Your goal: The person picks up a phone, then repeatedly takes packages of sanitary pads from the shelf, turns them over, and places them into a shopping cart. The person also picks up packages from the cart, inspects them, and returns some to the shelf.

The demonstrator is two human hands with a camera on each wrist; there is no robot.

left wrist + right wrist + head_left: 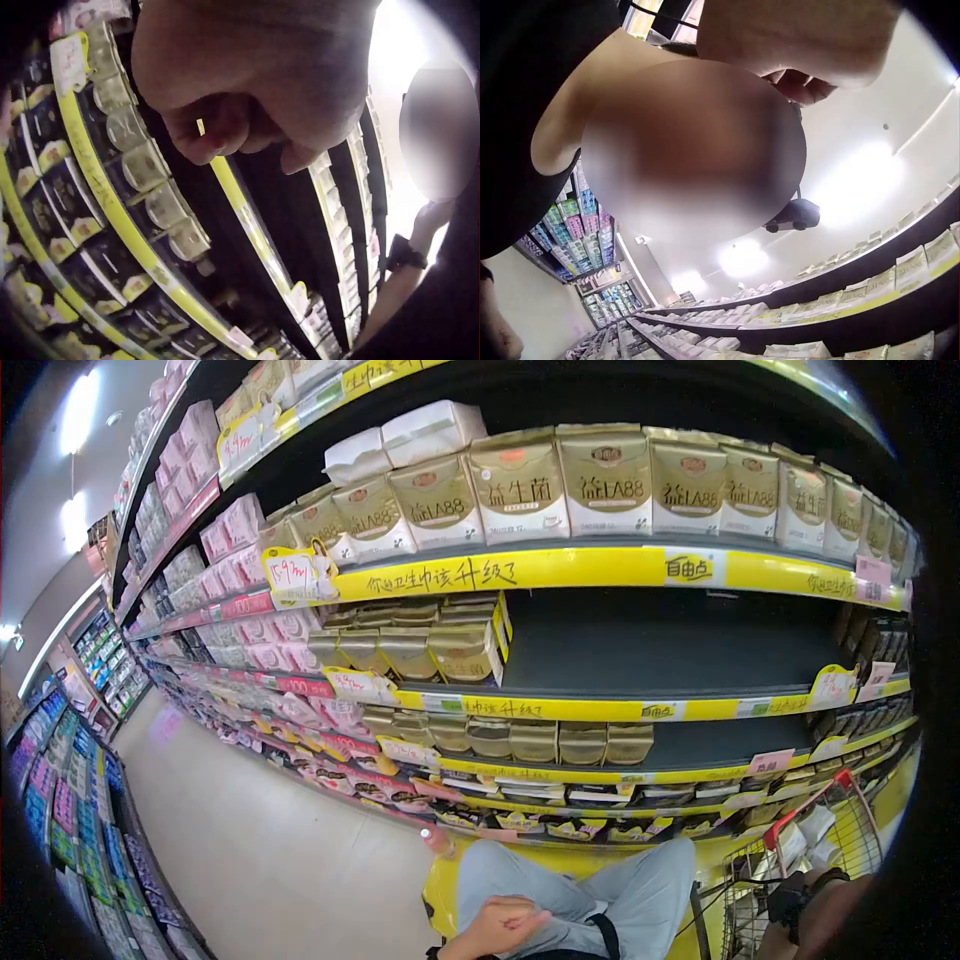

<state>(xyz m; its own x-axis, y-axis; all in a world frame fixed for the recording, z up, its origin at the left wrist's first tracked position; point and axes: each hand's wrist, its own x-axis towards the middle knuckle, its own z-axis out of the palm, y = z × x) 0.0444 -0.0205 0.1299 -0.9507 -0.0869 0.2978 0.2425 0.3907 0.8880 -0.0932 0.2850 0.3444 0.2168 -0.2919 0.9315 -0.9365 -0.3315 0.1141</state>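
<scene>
My left hand [500, 925] rests over my lap, its fingers loosely curled with nothing in them. The left wrist view shows the same hand [255, 67] from close by, with shelves behind it. My right forearm [835, 910] is raised at the lower right edge of the head view. Up beside the blurred head is my right hand [802, 49], fingers bent and partly hidden; I cannot tell whether they hold something. Nearest ahead stand rows of gold and white packs [605, 480] on a shelf with a yellow price strip [590, 568].
Lower shelves carry gold packs [465, 655] and a dark bare stretch [660, 645]. A shopping cart [865, 810] with white items stands at my right. A pink bottle [437, 842] stands by my knee, near the yellow base [440, 895]. An aisle floor [250, 820] runs left.
</scene>
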